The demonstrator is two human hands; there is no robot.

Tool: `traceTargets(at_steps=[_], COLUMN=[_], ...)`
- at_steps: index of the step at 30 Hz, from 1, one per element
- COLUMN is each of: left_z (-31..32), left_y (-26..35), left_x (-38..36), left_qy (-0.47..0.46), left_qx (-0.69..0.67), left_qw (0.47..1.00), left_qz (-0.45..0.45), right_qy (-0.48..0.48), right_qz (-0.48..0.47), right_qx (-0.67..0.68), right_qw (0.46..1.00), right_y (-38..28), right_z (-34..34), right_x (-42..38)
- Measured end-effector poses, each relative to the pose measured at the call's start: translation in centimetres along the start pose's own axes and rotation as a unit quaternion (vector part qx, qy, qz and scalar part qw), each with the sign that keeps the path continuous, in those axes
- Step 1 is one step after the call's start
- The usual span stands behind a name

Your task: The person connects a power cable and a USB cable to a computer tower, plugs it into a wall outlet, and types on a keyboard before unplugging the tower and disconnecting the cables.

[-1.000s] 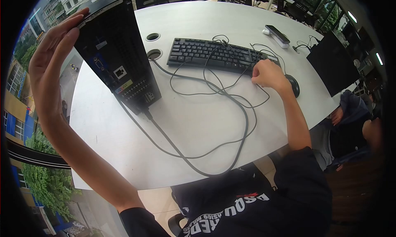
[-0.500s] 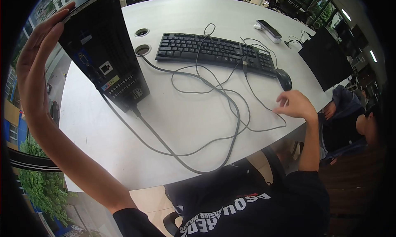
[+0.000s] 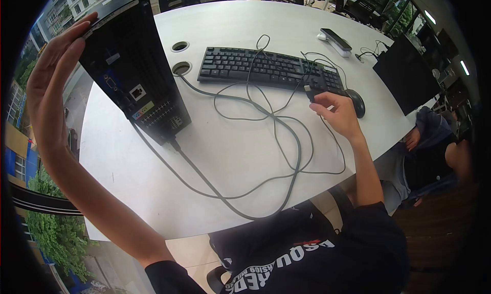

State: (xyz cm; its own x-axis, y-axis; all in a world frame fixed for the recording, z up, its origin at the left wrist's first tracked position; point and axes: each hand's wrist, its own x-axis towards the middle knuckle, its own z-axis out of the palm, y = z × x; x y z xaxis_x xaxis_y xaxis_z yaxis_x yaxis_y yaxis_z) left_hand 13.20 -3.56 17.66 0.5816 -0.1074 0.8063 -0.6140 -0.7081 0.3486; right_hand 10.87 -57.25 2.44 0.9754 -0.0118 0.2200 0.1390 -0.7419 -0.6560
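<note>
A black computer tower (image 3: 148, 64) stands upright on the white table, its rear ports facing me. My left hand (image 3: 48, 97) reaches along its far left side, fingertips and thumb gripping the top edge. Blue VGA and network ports show on the back, and a thick power cord (image 3: 197, 172) is plugged in at the bottom. At the front of the keyboard (image 3: 250, 69), my right hand (image 3: 337, 112) is closed in a pinch on a USB plug (image 3: 308, 89), its metal end pointing up and left. Just right of that hand lies a black mouse (image 3: 358, 104), partly hidden.
Looped thin cables (image 3: 266, 115) spread over the white table (image 3: 245, 151). Behind the keyboard are a phone (image 3: 336, 39) on a white object and two cable holes (image 3: 181, 68). A dark monitor (image 3: 407, 74) stands at right, with another person (image 3: 429, 156) seated near it.
My right hand has moved left and up from the bare table to the USB plug and closed on it. My left hand remains on the tower. The view has shifted slightly.
</note>
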Motion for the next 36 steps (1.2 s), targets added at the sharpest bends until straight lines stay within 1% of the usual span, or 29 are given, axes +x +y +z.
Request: traceTargets(at_steps=[3, 6, 9, 10, 11, 13, 15, 16, 18, 20, 21, 24, 25, 27, 29, 32, 34, 36], left_z=[0.0, 0.0, 0.4, 0.6, 0.8, -0.1, 1.6, 0.4, 0.8, 1.2, 1.3, 1.1, 0.6, 0.3, 0.5, 1.4, 0.6, 0.3], left_y=[-0.6, -0.5, 0.5, 1.2, 1.5, -0.3, 4.4, 4.5, 4.6, 5.0, 5.0, 4.4, 4.4, 4.5, 4.5, 2.7, 3.9, 4.3], left_x=[0.1, 0.2, 0.2, 0.0, -0.1, 0.2, 0.0, 0.2, -0.2, -0.2, -0.1, -0.1, 0.1, 0.2, 0.2, 0.1, 0.2, 0.2], left_qy=[-0.006, 0.002, -0.004, 0.000, 0.008, -0.011, 0.038, -0.013, 0.007, 0.026, 0.029, 0.018, 0.002, -0.011, -0.003, 0.029, -0.012, -0.032], left_qx=[0.002, 0.014, -0.019, -0.043, -0.085, -0.116, -0.152, -0.199, -0.193, -0.187, -0.182, -0.178, -0.183, -0.188, -0.187, -0.226, -0.245, -0.253], left_qw=[1.000, 1.000, 1.000, 0.999, 0.996, 0.993, 0.987, 0.978, 0.980, 0.980, 0.981, 0.983, 0.982, 0.981, 0.980, 0.973, 0.969, 0.966], left_qz=[0.008, 0.015, 0.016, 0.025, 0.005, -0.003, -0.032, -0.053, -0.042, -0.062, -0.054, -0.039, -0.041, -0.051, -0.071, -0.045, -0.033, -0.032], right_qy=[-0.020, -0.026, -0.051, -0.054, -0.062, -0.074, -0.075, -0.073, -0.072, -0.054, -0.045, -0.012, -0.002, -0.005, -0.012, -0.024, -0.025, -0.026], right_qz=[-0.082, -0.157, -0.206, -0.237, -0.260, -0.304, -0.356, -0.373, -0.410, -0.436, -0.450, -0.464, -0.467, -0.458, -0.441, -0.416, -0.415, -0.418], right_qx=[0.080, 0.102, 0.093, 0.096, 0.097, 0.104, 0.089, 0.081, 0.066, 0.068, 0.069, 0.068, 0.067, 0.077, 0.093, 0.117, 0.120, 0.124], right_qw=[0.993, 0.982, 0.973, 0.965, 0.959, 0.944, 0.927, 0.921, 0.907, 0.896, 0.889, 0.883, 0.882, 0.885, 0.892, 0.901, 0.901, 0.899], right_y=[-1.0, -2.4, -4.8, -5.8, -7.2, -10.6, -13.7, -15.0, -17.6, -19.1, -19.7, -21.0, -21.3, -21.7, -21.8, -21.9, -21.9, -21.7], right_z=[-0.6, -0.3, 0.2, 0.5, 1.1, 2.0, 3.3, 4.0, 5.4, 7.4, 8.3, 10.4, 10.9, 11.8, 12.4, 13.0, 13.2, 13.5], right_x=[-1.6, -1.8, -1.7, -1.5, -1.3, -1.0, -0.8, -0.7, -0.4, 0.4, 0.9, 2.1, 2.5, 3.3, 3.9, 4.4, 4.6, 4.7])
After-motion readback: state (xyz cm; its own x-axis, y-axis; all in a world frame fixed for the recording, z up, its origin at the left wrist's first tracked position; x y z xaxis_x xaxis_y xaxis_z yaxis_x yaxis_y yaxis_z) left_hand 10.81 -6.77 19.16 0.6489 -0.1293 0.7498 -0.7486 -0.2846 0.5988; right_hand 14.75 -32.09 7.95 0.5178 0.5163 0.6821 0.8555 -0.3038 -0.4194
